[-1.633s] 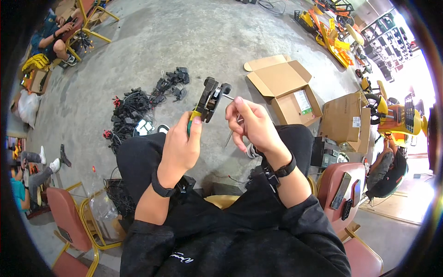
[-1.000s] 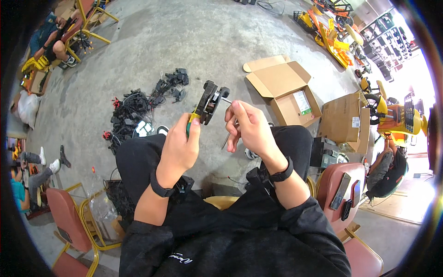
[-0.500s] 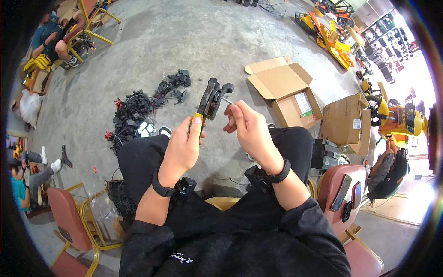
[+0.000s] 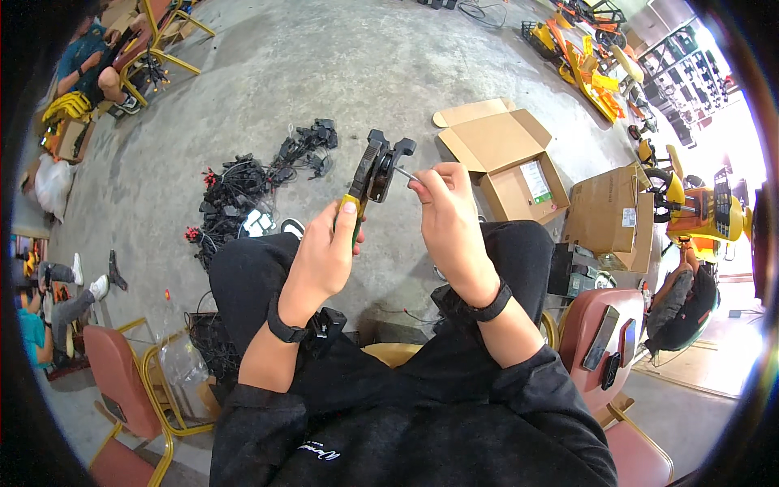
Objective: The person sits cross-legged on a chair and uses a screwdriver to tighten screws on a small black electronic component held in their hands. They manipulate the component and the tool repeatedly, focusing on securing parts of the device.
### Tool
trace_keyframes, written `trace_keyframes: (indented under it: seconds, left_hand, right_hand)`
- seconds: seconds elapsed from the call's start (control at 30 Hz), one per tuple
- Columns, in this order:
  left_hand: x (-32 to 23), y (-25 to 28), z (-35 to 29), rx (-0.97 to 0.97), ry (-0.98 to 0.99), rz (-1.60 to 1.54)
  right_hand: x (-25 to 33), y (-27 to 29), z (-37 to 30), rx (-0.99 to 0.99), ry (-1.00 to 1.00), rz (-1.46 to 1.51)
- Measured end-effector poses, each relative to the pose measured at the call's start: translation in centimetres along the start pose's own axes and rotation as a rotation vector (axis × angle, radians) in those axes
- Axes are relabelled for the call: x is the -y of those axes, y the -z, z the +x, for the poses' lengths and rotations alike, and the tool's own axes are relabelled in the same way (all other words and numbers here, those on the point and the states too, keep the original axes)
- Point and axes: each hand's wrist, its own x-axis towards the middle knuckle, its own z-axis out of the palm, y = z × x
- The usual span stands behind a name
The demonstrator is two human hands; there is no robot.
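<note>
Grey concrete floor (image 4: 341, 73) lies beneath my knees. My left hand (image 4: 324, 256) is clamped on the crimping tool (image 4: 375, 170) — just right of it, my right hand (image 4: 446, 215) pinches a thin wire (image 4: 405, 174) touching its head.

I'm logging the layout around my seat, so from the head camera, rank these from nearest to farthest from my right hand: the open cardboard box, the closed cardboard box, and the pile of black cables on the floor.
From the right hand:
1. Open cardboard box, just right of the hand, flaps spread.
2. Closed cardboard box, farther right, beside the open one.
3. Pile of black cables, on the floor to the left, beyond the left hand and its crimping tool.
</note>
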Motion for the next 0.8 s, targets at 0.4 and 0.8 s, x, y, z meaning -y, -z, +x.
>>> trace_keyframes:
  seconds: [0.4, 0.8]
  left_hand:
    - [0.1, -0.5, -0.1, -0.058, -0.031, -0.019]
    - [-0.5, -0.5, -0.3, -0.095, -0.266, 0.195]
  right_hand:
    - [-0.6, 0.8, 0.7, 0.169, -0.041, 0.188]
    - [-0.4, 1.5, 0.5, 0.314, -0.243, 0.458]
